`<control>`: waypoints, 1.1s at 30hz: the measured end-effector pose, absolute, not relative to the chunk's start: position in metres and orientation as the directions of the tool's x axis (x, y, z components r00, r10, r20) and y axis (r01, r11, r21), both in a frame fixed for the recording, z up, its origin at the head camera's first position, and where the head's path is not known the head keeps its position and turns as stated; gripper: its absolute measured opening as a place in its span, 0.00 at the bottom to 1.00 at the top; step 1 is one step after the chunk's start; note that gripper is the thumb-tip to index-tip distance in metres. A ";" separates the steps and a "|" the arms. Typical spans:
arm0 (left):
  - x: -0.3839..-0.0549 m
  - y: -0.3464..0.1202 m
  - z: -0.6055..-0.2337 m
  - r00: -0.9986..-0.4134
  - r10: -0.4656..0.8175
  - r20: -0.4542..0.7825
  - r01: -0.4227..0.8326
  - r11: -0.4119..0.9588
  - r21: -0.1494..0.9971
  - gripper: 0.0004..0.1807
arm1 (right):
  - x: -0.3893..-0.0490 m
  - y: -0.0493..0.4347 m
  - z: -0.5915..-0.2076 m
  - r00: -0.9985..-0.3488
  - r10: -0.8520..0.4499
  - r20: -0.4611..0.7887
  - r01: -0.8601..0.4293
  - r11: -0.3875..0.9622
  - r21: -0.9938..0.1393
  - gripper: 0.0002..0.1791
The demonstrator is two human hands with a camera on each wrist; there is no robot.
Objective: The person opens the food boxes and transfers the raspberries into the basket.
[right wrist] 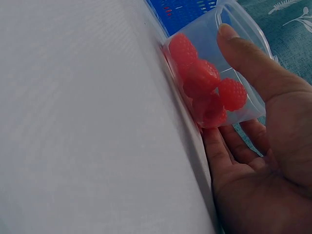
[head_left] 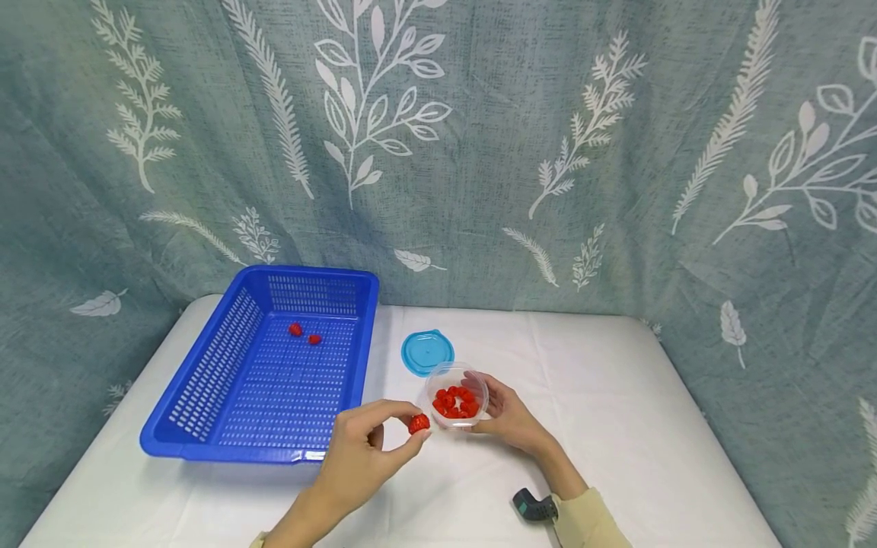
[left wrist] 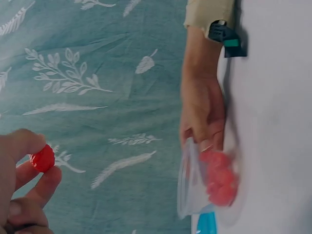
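Observation:
In the head view my left hand (head_left: pixel 358 458) pinches a red raspberry (head_left: pixel 419 424) between thumb and fingertips, just left of a clear plastic tub (head_left: pixel 438 373). The left wrist view shows the raspberry (left wrist: pixel 43 158) held apart from the tub. My right hand (head_left: pixel 512 420) holds the tub from its right side, thumb and fingers round the wall. Inside the tub lie several raspberries (right wrist: pixel 201 78), seen through its side in the right wrist view. The tub stands on the white cloth, its open top facing up.
A blue slotted basket (head_left: pixel 366 342) stands on the left of the table, with two raspberries (head_left: pixel 295 329) on its floor. Behind the tub lies a round light-blue lid (head_left: pixel 426 352). A green leaf-print curtain (head_left: pixel 479 251) hangs along the table's back and sides.

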State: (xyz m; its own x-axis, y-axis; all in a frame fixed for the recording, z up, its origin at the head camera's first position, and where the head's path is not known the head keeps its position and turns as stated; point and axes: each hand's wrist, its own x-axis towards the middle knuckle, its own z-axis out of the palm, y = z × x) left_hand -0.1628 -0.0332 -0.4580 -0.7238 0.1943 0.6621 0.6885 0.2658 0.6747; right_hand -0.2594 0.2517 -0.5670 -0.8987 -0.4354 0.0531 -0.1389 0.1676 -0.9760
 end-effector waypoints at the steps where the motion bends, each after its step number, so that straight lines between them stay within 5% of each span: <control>1: -0.162 -0.037 -0.455 -0.714 0.181 0.677 0.698 0.267 0.665 0.15 | -0.260 0.252 -0.567 -0.898 -0.437 0.050 -0.135 0.164 -0.977 0.49; 11: -0.178 -0.090 -0.421 -0.785 0.091 0.612 0.603 0.332 0.725 0.17 | -0.260 0.254 -0.568 -0.891 -0.450 0.052 -0.125 0.134 -0.983 0.50; 18: -0.207 -0.137 -0.405 -0.808 0.205 0.553 0.585 0.394 0.709 0.17 | -0.260 0.252 -0.567 -0.889 -0.455 0.046 -0.119 0.132 -0.984 0.50; 33: -0.310 -0.196 -0.419 -0.903 0.242 0.354 0.425 0.618 0.662 0.09 | -0.260 0.252 -0.567 -0.894 -0.447 0.035 -0.110 0.144 -0.983 0.51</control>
